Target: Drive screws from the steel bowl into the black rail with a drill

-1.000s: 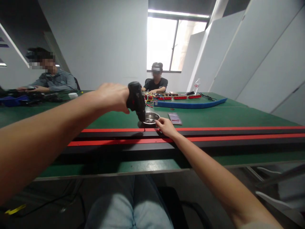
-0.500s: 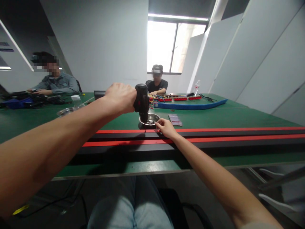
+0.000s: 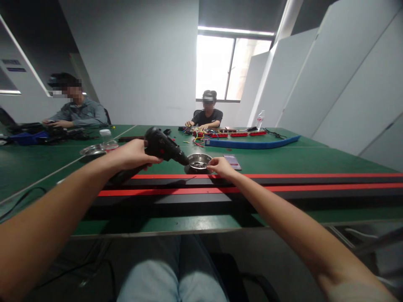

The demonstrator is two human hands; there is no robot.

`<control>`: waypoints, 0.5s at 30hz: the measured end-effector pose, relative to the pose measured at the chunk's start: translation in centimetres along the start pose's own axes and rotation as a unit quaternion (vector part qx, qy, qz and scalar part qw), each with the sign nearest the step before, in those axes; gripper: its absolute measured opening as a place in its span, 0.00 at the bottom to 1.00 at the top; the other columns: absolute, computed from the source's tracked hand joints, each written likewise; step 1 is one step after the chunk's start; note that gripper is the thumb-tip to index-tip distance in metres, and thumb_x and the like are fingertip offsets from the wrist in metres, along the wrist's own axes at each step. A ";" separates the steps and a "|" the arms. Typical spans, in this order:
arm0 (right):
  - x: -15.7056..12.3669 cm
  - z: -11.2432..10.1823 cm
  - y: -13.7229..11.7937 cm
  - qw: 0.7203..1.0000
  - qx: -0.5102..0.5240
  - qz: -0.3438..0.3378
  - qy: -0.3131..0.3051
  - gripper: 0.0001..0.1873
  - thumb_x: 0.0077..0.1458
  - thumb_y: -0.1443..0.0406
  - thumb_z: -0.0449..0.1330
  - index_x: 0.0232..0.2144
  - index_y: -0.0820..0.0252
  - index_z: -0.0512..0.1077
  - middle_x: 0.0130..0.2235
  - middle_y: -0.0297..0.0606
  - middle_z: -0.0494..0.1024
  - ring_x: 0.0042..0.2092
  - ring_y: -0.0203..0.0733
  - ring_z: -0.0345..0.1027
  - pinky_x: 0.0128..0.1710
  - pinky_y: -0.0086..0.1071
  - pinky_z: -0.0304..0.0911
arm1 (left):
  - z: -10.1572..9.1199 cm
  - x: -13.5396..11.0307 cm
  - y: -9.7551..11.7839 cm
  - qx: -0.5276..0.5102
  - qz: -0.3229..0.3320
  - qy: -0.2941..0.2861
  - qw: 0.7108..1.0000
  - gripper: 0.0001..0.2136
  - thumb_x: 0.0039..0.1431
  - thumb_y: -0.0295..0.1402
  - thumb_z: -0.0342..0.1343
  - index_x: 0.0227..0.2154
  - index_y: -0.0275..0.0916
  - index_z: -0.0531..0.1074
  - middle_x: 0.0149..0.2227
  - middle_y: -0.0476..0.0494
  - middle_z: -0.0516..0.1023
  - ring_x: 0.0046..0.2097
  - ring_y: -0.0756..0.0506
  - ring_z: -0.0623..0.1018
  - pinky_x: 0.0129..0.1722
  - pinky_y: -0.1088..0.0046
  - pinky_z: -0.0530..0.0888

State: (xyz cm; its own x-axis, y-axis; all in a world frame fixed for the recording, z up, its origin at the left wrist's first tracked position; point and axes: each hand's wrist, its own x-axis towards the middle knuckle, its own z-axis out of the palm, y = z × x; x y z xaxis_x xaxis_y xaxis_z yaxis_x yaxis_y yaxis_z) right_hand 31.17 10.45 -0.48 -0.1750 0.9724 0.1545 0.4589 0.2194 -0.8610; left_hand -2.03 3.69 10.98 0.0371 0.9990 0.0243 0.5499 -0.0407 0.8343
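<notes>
My left hand (image 3: 134,153) is wrapped round the grip of a black power drill (image 3: 162,144). The drill lies tilted in the air, its nose pointing right and down towards a steel bowl (image 3: 201,157). Small dark pieces, perhaps screws, lie in the bowl. At the bowl's right edge my right hand (image 3: 222,166) has its thumb and fingers pinched together; whatever is between them is too small to make out. Below both hands run two long black bars with red tops (image 3: 176,191), side by side along the table's near edge.
Behind the bars are a small printed card (image 3: 232,162), a curved blue strip (image 3: 252,141), red blocks with coloured wires (image 3: 239,134), and a bottle (image 3: 260,120). Another metal dish (image 3: 91,150) and a jar (image 3: 108,139) stand left. Two people sit across the green table (image 3: 340,157).
My left hand has moved left and lower, swinging the drill from nose-down over the far bar to a slant towards the bowl. My right hand stays pinched by the bowl's right side.
</notes>
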 end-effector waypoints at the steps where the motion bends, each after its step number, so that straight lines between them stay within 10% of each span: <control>1: 0.8 -0.2 0.1 1.000 -0.025 -0.003 0.010 0.08 0.49 0.64 0.70 0.25 0.62 0.76 0.23 0.37 0.77 0.23 0.36 0.66 0.22 0.28 0.56 | 0.6 -0.5 -0.9 -0.022 -0.024 0.025 0.999 0.13 0.37 0.33 0.75 0.24 0.35 0.78 0.20 0.42 0.76 0.19 0.46 0.73 0.15 0.76 0.65; 7: 5.9 1.0 0.1 0.988 -0.142 0.004 0.052 0.08 0.44 0.68 0.73 0.20 0.60 0.77 0.21 0.37 0.75 0.24 0.38 0.66 0.26 0.31 0.57 | 5.4 -2.4 -4.6 -0.392 -0.126 0.015 0.911 0.10 0.50 0.33 0.68 0.31 0.34 0.76 0.26 0.42 0.80 0.23 0.49 0.78 0.21 0.78 0.74; 15: 9.9 4.5 1.0 0.979 -0.204 0.010 -0.006 0.08 0.38 0.68 0.74 0.24 0.59 0.78 0.25 0.40 0.79 0.31 0.45 0.73 0.29 0.31 0.61 | 7.1 -2.6 -7.1 -0.459 -0.133 0.003 0.879 0.08 0.56 0.34 0.62 0.30 0.34 0.73 0.22 0.44 0.76 0.18 0.49 0.74 0.18 0.74 0.73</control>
State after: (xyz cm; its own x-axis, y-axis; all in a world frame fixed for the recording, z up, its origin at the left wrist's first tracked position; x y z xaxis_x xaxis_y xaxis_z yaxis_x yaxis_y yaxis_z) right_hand 25.96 19.94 -1.97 -0.1724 0.9761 0.1321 0.7712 0.2171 -0.5984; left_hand -0.15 1.24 1.06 0.0040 0.9710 -0.2389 -0.3655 0.2238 0.9035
